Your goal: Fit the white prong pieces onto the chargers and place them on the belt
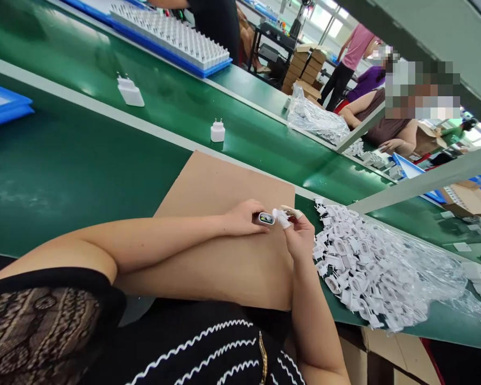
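Note:
My left hand [244, 218] is closed around a white charger housing [266, 218]. The housing's open end faces right and shows parts inside. Just to the right, my right hand [301, 238] pinches a small white plastic charger cap [281, 218], with white covers on its fingertips. Cap and housing are close together; I cannot tell whether they touch. Both hands are above a brown cardboard sheet [224, 267]. Beside my right forearm lies a large heap of white plastic charger caps [361, 267], partly spilling from a transparent plastic bag [428, 267].
Two white plug chargers, one nearer [217, 131] and one farther left [130, 92], stand on the green conveyor belt [172, 112]. Across it, a blue tray [212, 69] carries rows of white chargers. A slanted metal post [425, 179] crosses at right. Co-workers sit and stand beyond.

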A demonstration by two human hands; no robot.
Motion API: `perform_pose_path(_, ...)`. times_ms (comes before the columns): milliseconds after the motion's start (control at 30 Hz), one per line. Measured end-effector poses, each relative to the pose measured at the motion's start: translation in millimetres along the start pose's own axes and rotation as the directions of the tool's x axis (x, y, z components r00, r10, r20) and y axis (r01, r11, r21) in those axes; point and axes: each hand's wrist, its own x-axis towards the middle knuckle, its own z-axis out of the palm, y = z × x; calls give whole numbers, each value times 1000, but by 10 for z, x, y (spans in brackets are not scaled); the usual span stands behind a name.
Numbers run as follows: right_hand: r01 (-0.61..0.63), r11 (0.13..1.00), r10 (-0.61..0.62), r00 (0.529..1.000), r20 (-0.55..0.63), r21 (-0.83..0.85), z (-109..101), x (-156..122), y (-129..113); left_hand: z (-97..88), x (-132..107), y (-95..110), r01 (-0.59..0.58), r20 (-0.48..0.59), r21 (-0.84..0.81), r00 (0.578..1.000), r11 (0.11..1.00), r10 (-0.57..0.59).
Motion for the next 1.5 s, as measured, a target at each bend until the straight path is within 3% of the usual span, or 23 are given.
perform_pose_path(100, 135, 972, -126, 990, 60, -190, 19, -65, -33, 2, 5, 22, 21, -10, -43, 1000, 999, -22)
perform_pose_path(267, 391, 800, -318, 920, 231, -455, 48, -86, -44, -23, 13, 69, 22, 3, -63, 1000, 998, -22)
perform_pose_path(567, 459, 548, -325, 887, 328, -699, 80, 6, -164, -43, 4, 70, 40, -3, -74, 999, 996, -40)
perform_pose_path(667, 427, 554, -317, 902, 293, -714, 103, -30, -142, -45, 1, 78, 41, 7, -64, 999, 997, -41)
perform_pose_path(767, 360, 647, -278, 932, 232, -672, 108, -73, -55, -19, -18, 91, 64, -2, -53, 998, 997, -64)
perform_pose_path(867, 302, 765, -240, 953, 183, -569, 37, -24, 50, -6, -1, 95, 164, 39, -112, 986, 980, -161)
perform_pose_path(933, 277, 785, -263, 959, 107, -555, -78, 79, 119, -41, 77, 79, 250, 73, -155, 968, 956, -241)
perform_pose_path(1033, 113, 696, -265, 958, -108, -709, -326, 260, 247, -180, 338, -6, 291, 13, -150, 956, 945, -293)
perform_pose_path(1133, -123, 568, -142, 959, -245, -813, -531, 354, 383, -381, 735, -183, 305, -111, -15, 946, 952, -304)
perform_pose_path(1233, -217, 467, -23, 966, -257, -857, -595, 340, 419, -573, 1147, -390, 391, -248, 184, 906, 902, -342)
perform_pose_path(1333, -256, 321, 43, 966, -256, -912, -568, 296, 311, -700, 1448, -536, 465, -328, 277, 868, 841, -372)
perform_pose_path(1400, -264, 250, 58, 964, -258, -932, -551, 275, 208, -746, 1548, -571, 490, -350, 293, 854, 821, -385)
perform_pose_path(1500, -253, 241, 76, 967, -242, -937, -573, 239, 103, -772, 1530, -514, 534, -396, 316, 826, 784, -402)
